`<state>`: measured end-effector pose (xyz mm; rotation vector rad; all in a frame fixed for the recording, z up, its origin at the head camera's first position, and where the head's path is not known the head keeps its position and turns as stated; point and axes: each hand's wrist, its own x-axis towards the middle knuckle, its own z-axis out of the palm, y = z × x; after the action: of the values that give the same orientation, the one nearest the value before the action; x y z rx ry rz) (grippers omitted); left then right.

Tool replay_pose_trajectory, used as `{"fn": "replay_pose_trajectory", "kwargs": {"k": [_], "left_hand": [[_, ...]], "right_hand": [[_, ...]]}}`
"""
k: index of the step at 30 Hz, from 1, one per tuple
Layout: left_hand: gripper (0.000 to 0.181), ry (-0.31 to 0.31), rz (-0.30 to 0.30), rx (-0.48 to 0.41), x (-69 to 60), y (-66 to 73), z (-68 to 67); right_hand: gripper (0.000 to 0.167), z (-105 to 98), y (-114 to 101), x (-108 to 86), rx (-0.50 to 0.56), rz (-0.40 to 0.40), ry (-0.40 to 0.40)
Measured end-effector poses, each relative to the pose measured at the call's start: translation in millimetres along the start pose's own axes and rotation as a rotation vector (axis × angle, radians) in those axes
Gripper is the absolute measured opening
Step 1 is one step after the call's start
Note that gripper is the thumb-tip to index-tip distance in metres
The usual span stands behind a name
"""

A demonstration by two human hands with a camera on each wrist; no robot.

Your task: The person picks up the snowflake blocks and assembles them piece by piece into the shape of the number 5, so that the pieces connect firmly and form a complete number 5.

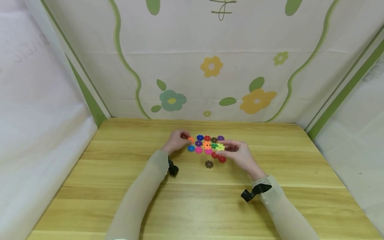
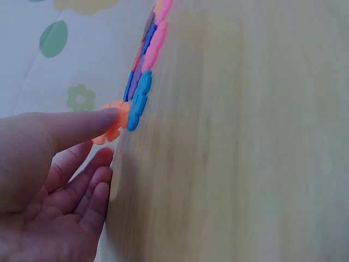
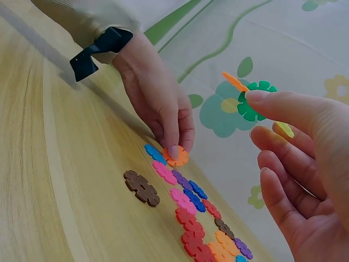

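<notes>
We are working over the pale wood-grain table (image 1: 207, 206) with right hand (image 1: 240, 154) and left hand (image 1: 176, 141) both pinching, multicoloured plastic flower discs (image 1: 198, 150) lying between. The right is holding a joined orange, green and yellow row (image 1: 214, 146) of such discs, its long axis running sideways, orange end leftmost; farther left, the left is gripping one orange plastic flower disc (image 1: 191, 139).

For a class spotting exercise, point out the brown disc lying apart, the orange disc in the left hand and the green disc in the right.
Brown disc (image 1: 209, 164): head view, its middle.
Orange disc (image 3: 182, 156): right wrist view, right side.
Green disc (image 3: 251, 111): right wrist view, lower part.
</notes>
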<state>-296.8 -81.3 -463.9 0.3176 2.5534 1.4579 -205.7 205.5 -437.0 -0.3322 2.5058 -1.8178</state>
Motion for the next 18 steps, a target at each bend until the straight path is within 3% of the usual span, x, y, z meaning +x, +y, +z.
{"fn": "replay_pose_trajectory", "kwargs": {"k": [10, 18], "left_hand": [[0.02, 0.037, 0.007, -0.032, -0.4, -4.3, -5.1], [0.027, 0.059, 0.026, -0.098, -9.5, 13.1, -9.5]], "right_hand": [[0.05, -1.0, 0.3, -0.5, -0.005, 0.015, 0.008], [0.049, -3.5, -1.2, -2.1, 0.006, 0.039, 0.02]]}}
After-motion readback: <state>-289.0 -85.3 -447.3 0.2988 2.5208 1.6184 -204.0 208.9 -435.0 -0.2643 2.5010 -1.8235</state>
